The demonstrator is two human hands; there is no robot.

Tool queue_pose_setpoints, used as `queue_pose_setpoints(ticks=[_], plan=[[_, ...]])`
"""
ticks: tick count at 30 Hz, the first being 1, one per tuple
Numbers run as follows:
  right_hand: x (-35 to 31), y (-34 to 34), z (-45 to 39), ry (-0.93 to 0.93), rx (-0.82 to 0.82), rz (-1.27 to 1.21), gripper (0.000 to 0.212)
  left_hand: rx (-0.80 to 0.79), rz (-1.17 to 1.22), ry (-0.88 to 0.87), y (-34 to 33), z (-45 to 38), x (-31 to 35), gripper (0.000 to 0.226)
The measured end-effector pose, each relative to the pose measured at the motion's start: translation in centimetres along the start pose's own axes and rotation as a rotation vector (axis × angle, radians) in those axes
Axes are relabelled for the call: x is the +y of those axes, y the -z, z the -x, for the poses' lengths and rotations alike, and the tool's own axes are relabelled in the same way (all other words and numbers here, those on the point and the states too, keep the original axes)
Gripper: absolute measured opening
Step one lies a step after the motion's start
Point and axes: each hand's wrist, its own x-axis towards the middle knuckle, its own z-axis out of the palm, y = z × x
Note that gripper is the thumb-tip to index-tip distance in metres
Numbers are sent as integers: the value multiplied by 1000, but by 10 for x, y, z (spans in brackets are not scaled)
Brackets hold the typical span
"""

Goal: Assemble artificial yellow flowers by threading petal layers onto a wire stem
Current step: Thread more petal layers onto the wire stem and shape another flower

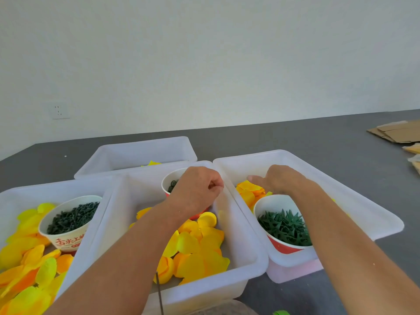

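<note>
Your left hand [197, 189] is curled into a loose fist above the middle white plastic bin [245, 253], thumb and forefinger pressed together as if pinching something too small to make out, so you cannot tell whether it holds anything. It hovers over the near rim of a red-and-white paper cup of small dark rings [169, 181] standing in that bin's far end. Below your wrist, loose yellow fabric petal layers [200, 242] cover the middle bin's floor up to its near wall, and a thin dark wire stem [159, 292] stands up against that near wall, beside your forearm. Your right hand [281, 180] reaches into the white bin on the middle bin's right [375, 214], fingers lowered onto a heap of orange-yellow petals [250, 192]; whether it has gripped one is hidden. Just nearer you in that bin a red paper cup of spiky green calyx pieces [285, 228] sits close under your right forearm. The two bins' rims touch along one edge between your hands. To the middle bin's left, a third white bin [13, 192] holds more yellow petals and a printed paper cup of dark green pegs [72, 218]. Behind the middle bin sits a fourth, nearly bare white bin [136, 151]. Right of the bins lies open grey tabletop [318, 137], with flattened brown cardboard [395, 131] at its far right edge.
</note>
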Motion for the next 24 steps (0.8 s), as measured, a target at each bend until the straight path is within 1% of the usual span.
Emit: queue_pose_setpoints(ticks=[1,4,7,8,10,11,14,15,19,22,24], plan=[[-2,1,2,3,-51,-18,55,-2,-10,-3,0,0,1,17],[-7,4,10,-21,-191,25,41,-15,-25,0,0,1,2,18],[-10,7,14,-4,-229,3,21,-7,-42,3,2,1,3,19],[-12,7,15,-2,-237,-46,20,2,-43,6,3,1,3,19],[-14,8,18,-13,-239,-149,31,16,-38,8,3,2,3,19],[-15,9,20,-8,-221,-232,30,18,-34,9,3,3,3,19],[-15,17,24,-22,-133,-654,15,6,-15,9,2,2,3,19],[-14,18,25,-23,-103,-760,15,0,-11,11,2,2,2,20],[-10,18,25,58,30,-915,16,9,5,26,1,3,2,18],[-10,21,24,227,107,-1074,16,81,117,72,0,1,5,17],[-13,25,28,364,96,-1185,20,128,250,155,0,-2,7,26]])
